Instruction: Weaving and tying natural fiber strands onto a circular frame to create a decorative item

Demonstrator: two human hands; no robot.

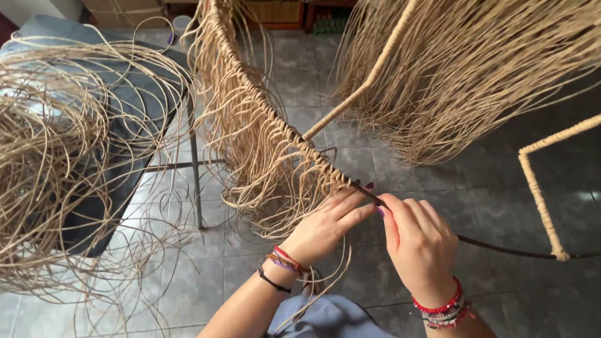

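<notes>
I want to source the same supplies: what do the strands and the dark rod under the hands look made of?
Strands: thin, matte tan, springy curls, probably rattan or a synthetic wicker cord. Rod: slim, dark, smooth curve, likely metal, though painted cane is possible. Both the left hand and the right hand grip it.

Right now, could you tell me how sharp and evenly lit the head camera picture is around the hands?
Head view: soft even daylight; both hands, left and right, sharp on the thin dark metal rod; pale window glare on the grey floor tiles; tan cane strands at left bow from wide-lens distortion.

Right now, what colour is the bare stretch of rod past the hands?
Dark brown, nearly black, on the bare rod; head view shows it best.
</notes>
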